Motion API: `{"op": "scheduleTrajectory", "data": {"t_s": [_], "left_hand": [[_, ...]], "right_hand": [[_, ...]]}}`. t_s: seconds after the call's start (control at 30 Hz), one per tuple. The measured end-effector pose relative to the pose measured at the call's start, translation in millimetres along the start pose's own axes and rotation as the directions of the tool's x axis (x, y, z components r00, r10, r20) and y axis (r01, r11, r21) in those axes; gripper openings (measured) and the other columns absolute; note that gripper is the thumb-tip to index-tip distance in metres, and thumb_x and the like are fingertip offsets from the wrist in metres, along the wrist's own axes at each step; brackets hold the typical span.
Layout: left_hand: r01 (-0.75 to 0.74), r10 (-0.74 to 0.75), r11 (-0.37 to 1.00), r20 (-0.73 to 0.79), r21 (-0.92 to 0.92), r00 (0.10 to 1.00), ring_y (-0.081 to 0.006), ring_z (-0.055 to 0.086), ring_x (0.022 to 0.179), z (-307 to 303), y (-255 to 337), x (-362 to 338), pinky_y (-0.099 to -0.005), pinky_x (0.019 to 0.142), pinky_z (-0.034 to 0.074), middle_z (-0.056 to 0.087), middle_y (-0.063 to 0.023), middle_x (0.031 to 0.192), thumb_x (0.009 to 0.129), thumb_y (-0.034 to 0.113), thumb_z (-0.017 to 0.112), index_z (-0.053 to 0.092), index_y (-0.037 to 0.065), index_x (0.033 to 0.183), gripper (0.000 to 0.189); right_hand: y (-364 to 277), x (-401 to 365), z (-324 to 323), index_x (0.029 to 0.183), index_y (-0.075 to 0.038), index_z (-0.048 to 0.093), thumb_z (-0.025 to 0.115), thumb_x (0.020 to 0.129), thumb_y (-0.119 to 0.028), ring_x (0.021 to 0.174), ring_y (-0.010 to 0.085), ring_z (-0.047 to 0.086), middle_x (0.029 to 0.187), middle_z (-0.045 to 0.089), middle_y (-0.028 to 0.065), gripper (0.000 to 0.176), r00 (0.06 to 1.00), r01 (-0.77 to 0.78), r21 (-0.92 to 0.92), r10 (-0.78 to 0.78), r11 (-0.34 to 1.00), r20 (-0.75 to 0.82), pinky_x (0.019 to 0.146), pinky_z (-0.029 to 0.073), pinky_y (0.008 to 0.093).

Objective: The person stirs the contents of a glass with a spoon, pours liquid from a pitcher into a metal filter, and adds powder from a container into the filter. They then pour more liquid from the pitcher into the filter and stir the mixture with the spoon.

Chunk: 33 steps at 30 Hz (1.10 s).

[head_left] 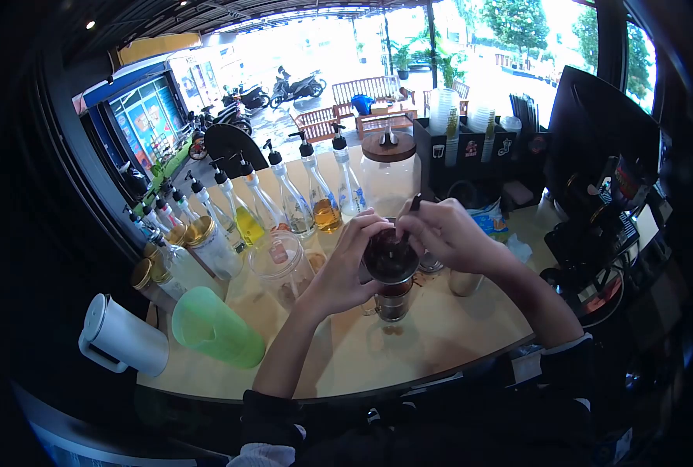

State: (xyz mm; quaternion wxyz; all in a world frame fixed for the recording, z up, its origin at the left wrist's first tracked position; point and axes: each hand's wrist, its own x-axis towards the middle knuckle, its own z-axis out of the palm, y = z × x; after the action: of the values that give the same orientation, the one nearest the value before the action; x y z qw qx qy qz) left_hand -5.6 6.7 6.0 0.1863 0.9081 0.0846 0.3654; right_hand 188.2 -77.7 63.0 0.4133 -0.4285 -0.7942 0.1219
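A dark, round, open-topped vessel (391, 261) sits above a clear glass mug (394, 306) on the counter. My left hand (352, 265) is closed around the vessel's left side, thumb near its front. Pinched in my right hand (449, 233) is a thin stick-like tool with a black end (416, 202); its lower part reaches toward the vessel's rim and is mostly hidden by the fingers. What lies inside the vessel is too dark to make out. Brown crumbs and stains lie on the counter near the mug.
Pump bottles (327, 210) line the back left. A clear jar (280, 268), a green pitcher (218, 327) and a white jug (124, 335) stand to the left. Behind are a wooden-lidded jar (389, 179) and a black cup holder (463, 163). A dark monitor (603, 140) stands right.
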Motion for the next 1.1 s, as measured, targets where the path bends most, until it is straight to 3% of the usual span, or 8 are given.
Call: {"op": "scheduleTrajectory", "data": {"t_s": [0.23,0.27,0.4,0.5,0.6,0.73,0.83,1.1], "left_hand": [[0.001,-0.001,1.0,0.016,-0.001,1.0,-0.0345,0.036,0.13,1,0,-1,-0.0397,0.108,0.035,0.039,-0.0136,0.126,0.062,0.002,0.076,0.04,0.007,0.127,0.075],[0.004,-0.004,1.0,0.02,0.005,1.0,-0.0346,0.036,0.13,0,2,-1,-0.0397,0.108,0.036,0.039,-0.0137,0.126,0.062,0.002,0.076,0.04,0.007,0.127,0.075],[0.008,-0.008,1.0,0.0,0.03,1.0,-0.0347,0.036,0.129,-1,2,-1,-0.0399,0.108,0.036,0.04,-0.014,0.126,0.062,0.003,0.076,0.039,0.007,0.128,0.075],[-0.003,0.003,0.999,0.004,0.032,1.0,-0.0347,0.037,0.129,-2,5,-1,-0.0404,0.108,0.036,0.039,-0.0144,0.127,0.062,0.003,0.076,0.039,0.007,0.128,0.075],[0.006,-0.006,1.0,-0.011,0.009,1.0,-0.0348,0.037,0.129,0,1,-3,-0.0405,0.108,0.036,0.039,-0.0146,0.127,0.062,0.003,0.076,0.04,0.007,0.127,0.075],[0.02,-0.019,0.999,-0.019,0.026,1.0,-0.035,0.037,0.129,-1,2,-5,-0.0404,0.108,0.035,0.039,-0.0148,0.127,0.062,0.003,0.077,0.041,0.007,0.127,0.075],[0.049,-0.05,0.999,-0.034,-0.022,0.998,-0.035,0.037,0.13,0,2,-5,-0.0404,0.109,0.035,0.039,-0.0143,0.128,0.062,0.004,0.077,0.041,0.007,0.127,0.075],[0.081,-0.081,0.997,-0.076,0.002,0.994,-0.0338,0.04,0.128,2,3,-5,-0.0399,0.106,0.038,0.04,-0.0136,0.128,0.062,0.007,0.079,0.041,0.006,0.128,0.076]], "right_hand": [[-3,3,-3,0.081,0.001,0.06,0.051,0.094,-0.016,0.052,0.0269,0.059,0.058,0.056,0.0132,0.024,1.0,0.024,-0.03,-0.024,0.999,-0.006,0.052,0.045,0.0342],[-3,5,-6,0.081,0.003,0.06,0.052,0.094,-0.017,0.056,0.0304,0.059,0.063,0.057,0.0152,0.024,0.997,-0.073,-0.006,0.074,0.997,0.007,0.054,0.045,0.0354],[-4,6,0,0.081,0.003,0.06,0.053,0.092,-0.014,0.056,0.0301,0.06,0.06,0.056,0.015,0.022,0.997,0.053,-0.019,-0.051,0.998,0.06,0.057,0.046,0.0356],[-6,8,-5,0.081,0.003,0.061,0.052,0.092,-0.013,0.056,0.0298,0.061,0.059,0.056,0.0148,0.021,0.996,-0.085,-0.011,0.086,0.996,0.021,0.057,0.046,0.0358],[-6,7,4,0.08,0.003,0.06,0.052,0.093,-0.014,0.056,0.0293,0.061,0.059,0.057,0.0141,0.023,0.998,0.027,0.038,-0.029,0.999,0.049,0.055,0.047,0.0356],[-9,5,-1,0.082,0.003,0.06,0.051,0.094,-0.014,0.057,0.0252,0.063,0.059,0.059,0.0115,0.023,0.998,-0.061,0.013,0.061,0.998,-0.026,0.056,0.048,0.0339],[-2,2,9,0.083,0.003,0.06,0.05,0.094,-0.014,0.056,0.0234,0.063,0.059,0.059,0.0111,0.022,0.998,0.056,0.057,-0.055,0.997,-0.024,0.056,0.048,0.0333],[-1,-4,6,0.09,0.002,0.058,0.047,0.095,-0.011,0.057,0.0212,0.066,0.06,0.061,0.0094,0.018,0.996,0.044,0.047,-0.04,0.998,-0.077,0.055,0.05,0.0313]]}}
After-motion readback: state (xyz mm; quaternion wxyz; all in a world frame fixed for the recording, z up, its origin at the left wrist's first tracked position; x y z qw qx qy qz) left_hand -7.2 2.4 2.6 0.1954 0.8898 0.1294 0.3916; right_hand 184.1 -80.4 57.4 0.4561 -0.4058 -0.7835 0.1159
